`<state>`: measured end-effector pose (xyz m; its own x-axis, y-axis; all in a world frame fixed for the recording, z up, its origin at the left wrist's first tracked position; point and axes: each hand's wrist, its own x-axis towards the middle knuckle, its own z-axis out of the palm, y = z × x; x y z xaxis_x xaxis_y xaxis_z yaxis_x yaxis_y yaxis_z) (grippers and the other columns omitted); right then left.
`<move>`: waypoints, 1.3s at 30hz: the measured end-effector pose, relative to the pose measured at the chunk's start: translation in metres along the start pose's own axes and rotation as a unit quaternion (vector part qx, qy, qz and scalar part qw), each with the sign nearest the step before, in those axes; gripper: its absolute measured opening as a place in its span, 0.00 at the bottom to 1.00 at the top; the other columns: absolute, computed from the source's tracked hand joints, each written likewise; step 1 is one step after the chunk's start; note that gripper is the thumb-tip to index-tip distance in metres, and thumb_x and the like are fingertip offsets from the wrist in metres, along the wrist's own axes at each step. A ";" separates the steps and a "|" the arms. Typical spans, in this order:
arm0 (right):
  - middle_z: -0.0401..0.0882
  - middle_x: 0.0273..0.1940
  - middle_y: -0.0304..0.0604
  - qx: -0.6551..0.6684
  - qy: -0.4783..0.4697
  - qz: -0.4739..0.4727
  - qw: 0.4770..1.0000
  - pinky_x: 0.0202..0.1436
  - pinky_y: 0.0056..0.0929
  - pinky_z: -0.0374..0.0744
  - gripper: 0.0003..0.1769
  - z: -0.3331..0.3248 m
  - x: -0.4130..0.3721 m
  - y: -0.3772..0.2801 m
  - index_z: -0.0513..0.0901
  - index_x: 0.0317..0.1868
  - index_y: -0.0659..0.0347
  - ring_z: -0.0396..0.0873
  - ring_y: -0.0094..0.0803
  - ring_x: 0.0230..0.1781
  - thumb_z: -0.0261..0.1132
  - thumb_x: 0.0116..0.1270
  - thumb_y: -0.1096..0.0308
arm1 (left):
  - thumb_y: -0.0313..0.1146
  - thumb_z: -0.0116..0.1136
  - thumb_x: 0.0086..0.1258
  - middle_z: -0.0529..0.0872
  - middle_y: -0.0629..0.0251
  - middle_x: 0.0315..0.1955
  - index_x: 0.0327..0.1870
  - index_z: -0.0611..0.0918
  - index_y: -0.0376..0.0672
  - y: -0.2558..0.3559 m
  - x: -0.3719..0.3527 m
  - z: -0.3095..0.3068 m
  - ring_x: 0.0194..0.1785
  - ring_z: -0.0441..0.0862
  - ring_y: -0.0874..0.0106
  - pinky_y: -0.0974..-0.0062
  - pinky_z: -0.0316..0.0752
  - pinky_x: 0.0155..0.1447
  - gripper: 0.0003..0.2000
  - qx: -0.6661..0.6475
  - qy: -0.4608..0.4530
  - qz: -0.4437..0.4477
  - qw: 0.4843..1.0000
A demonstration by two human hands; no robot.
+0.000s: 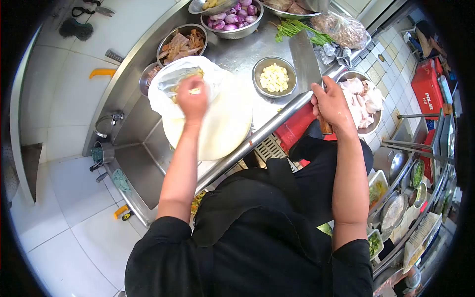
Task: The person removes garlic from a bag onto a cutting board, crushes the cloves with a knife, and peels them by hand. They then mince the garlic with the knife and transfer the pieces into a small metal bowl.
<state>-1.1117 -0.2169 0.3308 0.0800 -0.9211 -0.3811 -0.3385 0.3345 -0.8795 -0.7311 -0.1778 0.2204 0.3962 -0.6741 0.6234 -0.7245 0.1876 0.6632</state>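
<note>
My left hand (193,101) is at the mouth of a white plastic bag (159,94), its fingers closed and blurred; pale yellowish pieces show beside them. The bag rests on the back left part of a round, pale cutting board (225,126). In my right hand (332,106) is the wooden handle of a broad cleaver (304,59), its blade pointing up and away over the steel counter's front edge. Between the board and the blade stands a steel bowl of pale yellow chopped pieces (274,77).
Behind are bowls of red onions (232,20) and meat pieces (182,47), with green stalks (302,30) nearby. A bowl of raw chicken (363,101) stands right of my right hand. A sink (141,171) lies left. Shelves with trays (396,213) stand at right.
</note>
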 end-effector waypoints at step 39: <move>0.81 0.28 0.41 0.000 -0.011 -0.004 1.000 0.23 0.32 0.76 0.12 0.035 0.020 0.003 0.80 0.49 0.65 0.78 0.26 0.17 0.63 0.83 0.62 | 0.19 0.67 0.71 0.93 0.55 0.56 0.63 0.86 0.28 -0.108 0.046 -0.095 0.57 0.91 0.62 0.62 0.84 0.61 0.19 -0.180 -0.099 -0.446 0.871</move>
<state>-1.0784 -0.2272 0.3101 0.1042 -0.9192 -0.3798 -0.3372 0.3266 -0.8830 -0.5808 -0.1614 0.2166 0.5800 -0.7697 -0.2670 0.0607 -0.2859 0.9563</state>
